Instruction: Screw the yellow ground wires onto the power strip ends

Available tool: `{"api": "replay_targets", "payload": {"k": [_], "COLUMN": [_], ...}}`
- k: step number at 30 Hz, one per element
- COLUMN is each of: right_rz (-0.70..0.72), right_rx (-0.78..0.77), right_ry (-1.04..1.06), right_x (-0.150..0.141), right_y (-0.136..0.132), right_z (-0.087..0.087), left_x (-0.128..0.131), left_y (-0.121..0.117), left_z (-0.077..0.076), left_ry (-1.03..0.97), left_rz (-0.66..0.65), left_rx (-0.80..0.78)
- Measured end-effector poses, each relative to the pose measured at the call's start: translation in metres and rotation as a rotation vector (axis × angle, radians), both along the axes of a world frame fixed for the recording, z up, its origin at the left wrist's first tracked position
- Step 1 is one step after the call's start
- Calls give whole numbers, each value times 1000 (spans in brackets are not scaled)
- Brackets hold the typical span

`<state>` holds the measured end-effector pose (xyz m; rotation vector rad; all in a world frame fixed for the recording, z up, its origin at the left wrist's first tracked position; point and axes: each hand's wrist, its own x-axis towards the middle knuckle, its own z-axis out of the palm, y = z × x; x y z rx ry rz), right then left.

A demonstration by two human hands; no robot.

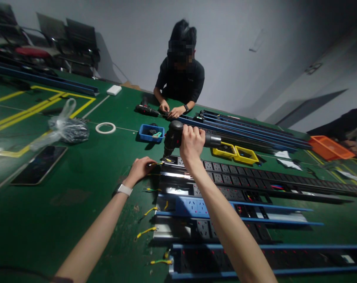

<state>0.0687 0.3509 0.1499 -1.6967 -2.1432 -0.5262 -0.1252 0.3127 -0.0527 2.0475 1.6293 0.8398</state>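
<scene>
My right hand (192, 143) is wrapped around the handle of a black power screwdriver (174, 135). Its bit points down at the left end of the farthest socket strip (209, 166) in the near group. Beside that end, my left hand (140, 169) pinches a short yellow wire (157, 163); its fingertips are partly hidden. Below lie more strips, among them a blue-railed strip (193, 206) and a long blue-edged strip (202, 259). Short yellow-green ground wires (146, 234) stick out from their left ends.
Opposite, a person in black (180, 82) works with both hands beside another power driver (147, 110). A blue bin (144, 135), yellow bins (245, 160), a tape roll (105, 128), a plastic bag (67, 127) and a phone (39, 166) lie around. An orange crate (328, 149) stands right.
</scene>
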Motion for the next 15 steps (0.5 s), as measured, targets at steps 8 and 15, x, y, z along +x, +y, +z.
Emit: {"api": "replay_targets", "payload": {"k": [8, 15], "right_rz": [-10, -26], "right_rx": [-11, -15], "right_ry": [5, -3], "right_x": [2, 3], "right_y": [0, -1], "right_z": [1, 2], "left_x": [0, -1], "left_y": [2, 4], "left_z": [-1, -5], "left_ry": [14, 20], "left_rz": [12, 14], "left_rx": [-1, -3]}}
